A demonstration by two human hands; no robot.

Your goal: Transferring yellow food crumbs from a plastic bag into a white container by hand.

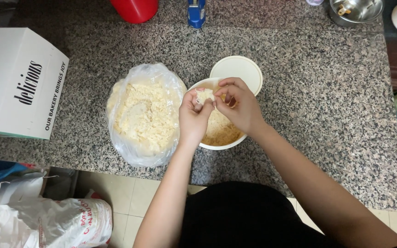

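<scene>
A white round bowl [221, 145] of pale shredded food stands on the speckled granite counter [318, 92]. Above it, my left hand [192, 118] and my right hand [239, 106] meet, fingers pinched together on a small clump of shredded food [204, 96]. To the left of the bowl lies an open clear plastic bag [144, 115] heaped with more of the same pale shreds. A round cream lid [237, 70] lies flat just behind the bowl.
A white cardboard box [19, 82] sits at the counter's left end. A red container [135, 9], a blue packet [196, 12] and a steel pot [355, 10] line the back edge. White sacks [47, 220] lie on the tiled floor below left.
</scene>
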